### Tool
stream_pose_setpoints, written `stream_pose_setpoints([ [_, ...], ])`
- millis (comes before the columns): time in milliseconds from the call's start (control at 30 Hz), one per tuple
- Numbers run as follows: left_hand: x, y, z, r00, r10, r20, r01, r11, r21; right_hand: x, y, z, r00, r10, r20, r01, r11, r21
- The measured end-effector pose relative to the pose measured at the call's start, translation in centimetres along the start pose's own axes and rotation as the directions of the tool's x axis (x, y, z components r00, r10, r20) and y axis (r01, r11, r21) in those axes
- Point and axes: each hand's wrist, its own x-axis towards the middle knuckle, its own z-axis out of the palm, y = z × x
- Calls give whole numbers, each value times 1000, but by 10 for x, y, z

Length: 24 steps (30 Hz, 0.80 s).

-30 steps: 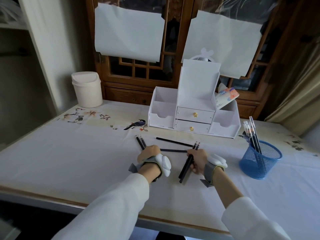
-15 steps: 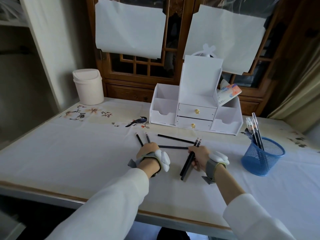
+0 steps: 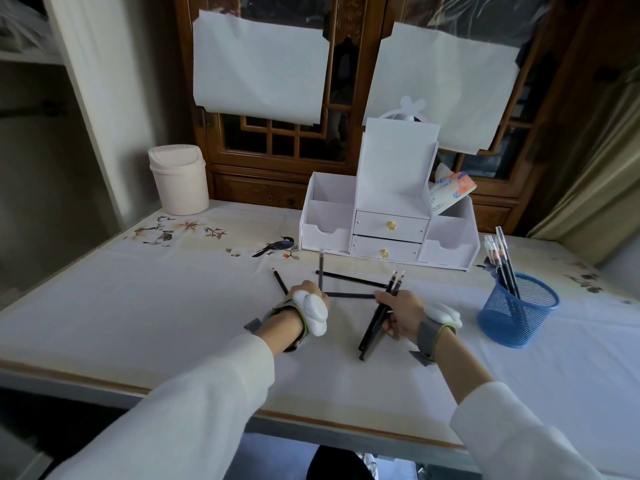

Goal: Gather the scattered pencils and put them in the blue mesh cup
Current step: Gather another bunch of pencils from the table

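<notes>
1. Holding a bundle of dark pencils (image 3: pixel 379 315), the right hand (image 3: pixel 401 315) is clenched around the shafts near their middle. The tips point to about 1 o'clock and the blunt ends trail toward 7 o'clock, low over the table (image 3: pixel 138 323).
2. The left hand (image 3: pixel 308 297) is closed, knuckles up, on a single upright pencil (image 3: pixel 321 270) whose shaft runs toward 12 o'clock from the fist. How firmly it is held cannot be told, because the fingers are turned away from the camera.
3. Loose pencils lie on the table between and beyond the hands:
   - a short pencil (image 3: pixel 280 281) at 11 o'clock from the left hand, axis slanting from 11 to 5 o'clock;
   - a long pencil (image 3: pixel 349 279) running nearly 9 to 3 o'clock, just beyond both hands;
   - a nearer pencil (image 3: pixel 349 295), parallel to it, spanning the gap between the two hands.
4. The blue mesh cup (image 3: pixel 517 311) stands at 3 o'clock from the right hand, well apart from it, and already holds several upright pens or pencils. The right hand is clearly the nearer one to it.
5. Judgement: the loaded bundle must swing from its slanted axis to vertical before it enters the rim.
6. Hidden: white wrist-worn devices cover part of each hand, and the exact count in the bundle cannot be made out.
</notes>
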Motion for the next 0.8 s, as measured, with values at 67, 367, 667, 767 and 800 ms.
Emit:
stream_pose_setpoints([
  [67, 0, 4, 3, 998, 67, 16, -68, 997, 28, -3, -4, 0, 997, -71, 16, 70, 997, 38],
  [367, -32, 25, 10, 925, 279, 258, -168, 910, -379, -24, -34, -9, 979, -204, 1, 202, 971, 131],
  [667, -39, 50, 24, 850, 389, 356, -227, 879, -419, -40, -43, -28, 973, -229, 5, 228, 969, 92],
  [767, -37, 55, 29, 850, 404, 339, -243, 871, -427, -43, -43, -38, 969, -246, -22, 247, 969, 24],
  [800, -36, 57, 31, 844, 421, 331, -249, 856, -453, -44, -43, -42, 964, -263, -41, 262, 965, -7],
])
